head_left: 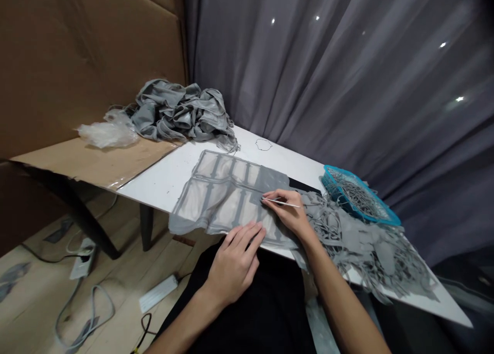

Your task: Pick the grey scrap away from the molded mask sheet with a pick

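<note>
A grey fabric piece with several pale, see-through panels (227, 199) lies spread over the front edge of the white table. My left hand (237, 261) rests palm down on its near edge, fingers stretched out and holding nothing. Further right, my right hand (287, 210) is closed round a thin, pale pen-like tool (283, 203), whose dark tip is at a solid grey patch of the fabric. What the tool is exactly, I cannot tell. Part of a flat black item (304, 186) shows just behind my right hand.
Crumpled grey fabric (185, 112) and a clear plastic bag (110, 130) lie at the back left. On the right stand a blue basket (389, 219) of grey strips and a heap of grey scraps (370, 251). Behind hangs a grey curtain (328, 76). Cables and power strips (158, 293) lie on the floor.
</note>
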Demonstrator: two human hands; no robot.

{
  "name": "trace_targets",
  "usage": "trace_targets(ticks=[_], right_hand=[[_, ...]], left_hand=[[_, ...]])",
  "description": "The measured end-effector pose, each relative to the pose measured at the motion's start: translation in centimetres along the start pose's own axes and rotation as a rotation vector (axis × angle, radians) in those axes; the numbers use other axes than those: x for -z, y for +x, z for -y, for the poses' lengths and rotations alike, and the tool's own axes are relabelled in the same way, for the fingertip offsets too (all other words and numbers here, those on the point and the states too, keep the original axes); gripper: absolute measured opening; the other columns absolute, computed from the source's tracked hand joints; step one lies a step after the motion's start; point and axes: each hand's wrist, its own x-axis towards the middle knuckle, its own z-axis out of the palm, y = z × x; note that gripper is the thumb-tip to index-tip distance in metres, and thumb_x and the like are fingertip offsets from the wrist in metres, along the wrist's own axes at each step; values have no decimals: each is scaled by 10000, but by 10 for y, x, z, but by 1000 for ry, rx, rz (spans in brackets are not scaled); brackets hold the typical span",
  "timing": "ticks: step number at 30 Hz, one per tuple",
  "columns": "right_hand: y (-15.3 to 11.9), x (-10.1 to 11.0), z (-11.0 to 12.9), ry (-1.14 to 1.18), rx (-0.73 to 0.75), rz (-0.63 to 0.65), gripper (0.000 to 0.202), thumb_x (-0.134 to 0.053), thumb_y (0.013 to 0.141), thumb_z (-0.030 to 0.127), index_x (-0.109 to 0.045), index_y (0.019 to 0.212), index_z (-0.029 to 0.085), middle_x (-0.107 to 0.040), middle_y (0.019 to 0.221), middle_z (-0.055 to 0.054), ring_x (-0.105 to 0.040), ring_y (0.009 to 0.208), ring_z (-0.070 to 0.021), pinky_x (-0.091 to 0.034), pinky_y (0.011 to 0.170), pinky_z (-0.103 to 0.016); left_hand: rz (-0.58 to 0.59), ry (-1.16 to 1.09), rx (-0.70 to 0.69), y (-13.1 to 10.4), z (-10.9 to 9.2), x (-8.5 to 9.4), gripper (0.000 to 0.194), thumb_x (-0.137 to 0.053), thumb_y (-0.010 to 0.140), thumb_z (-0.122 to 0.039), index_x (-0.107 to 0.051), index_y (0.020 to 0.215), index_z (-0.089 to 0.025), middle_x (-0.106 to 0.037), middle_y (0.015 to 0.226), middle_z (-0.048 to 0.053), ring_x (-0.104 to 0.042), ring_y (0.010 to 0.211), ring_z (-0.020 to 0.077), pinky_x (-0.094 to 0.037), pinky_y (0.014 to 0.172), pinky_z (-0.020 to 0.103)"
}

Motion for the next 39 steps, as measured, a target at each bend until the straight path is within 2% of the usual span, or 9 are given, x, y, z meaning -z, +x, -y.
trace_targets(ticks=[8,14,25,30,39], right_hand=[[-4,-4,-6,-73,68,-4,196,-833,969,372,-819,829,235,-900,1065,-92,-847,894,-275,-630,805,-365],[-4,-6,-6,-119,104,-14,186,-814,982,368,-816,836,253,-903,1069,-80,-856,902,-282,-642,821,-377],[-4,-6,-6,0,30,-37,193,-841,952,364,-815,816,229,-902,1065,-104,-862,926,-284,-652,823,-369],[-5,-7,-7,-96,96,-31,170,-812,973,331,-816,829,241,-904,1055,-78,-856,870,-265,-639,772,-352],[-4,-8,-10,-357,286,-13,154,-729,1055,301,-808,927,268,-903,1094,-56,-867,944,-266,-635,836,-351]], left_hand=[[-42,32,-44,-6,8,-16,595,-640,1021,-178,-620,1616,-189,-672,1643,73,-611,1512,250,-339,1337,392],[-24,52,-39,-7,7,-16,649,-666,999,-179,-599,1643,-202,-654,1663,65,-590,1532,245,-344,1339,381],[-49,33,-43,-5,7,-15,600,-646,1021,-175,-615,1620,-197,-675,1639,58,-606,1507,240,-336,1319,391],[-50,24,-47,-4,7,-14,570,-620,1040,-177,-619,1610,-192,-679,1634,59,-604,1506,239,-335,1309,392],[-44,33,-43,-5,7,-14,610,-651,1016,-173,-607,1624,-194,-664,1652,55,-593,1516,237,-331,1324,392]])
